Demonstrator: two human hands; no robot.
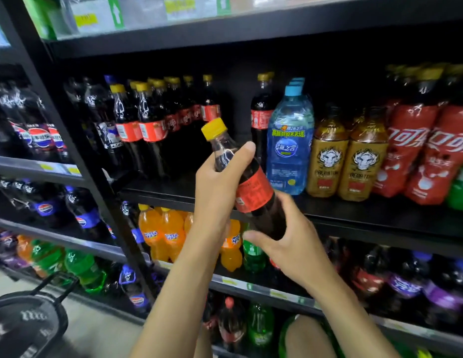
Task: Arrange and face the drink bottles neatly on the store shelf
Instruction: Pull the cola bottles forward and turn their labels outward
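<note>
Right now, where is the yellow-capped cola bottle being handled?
The cola bottle is off the shelf, tilted at the centre of the head view, held by the left hand and right hand, before the gap left of the blue water bottle.

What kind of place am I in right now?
Most likely a shop's drinks aisle. Black shelves hold rows of soda bottles, price tags line the shelf edges, and both hands hold a cola bottle: left hand, right hand.

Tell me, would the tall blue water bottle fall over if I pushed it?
Probably, if pushed near its cap: the blue water bottle is tall and narrow. It looks full, so likely heavy and steadier low down. The gold bottles crowding its right might catch it.
</note>
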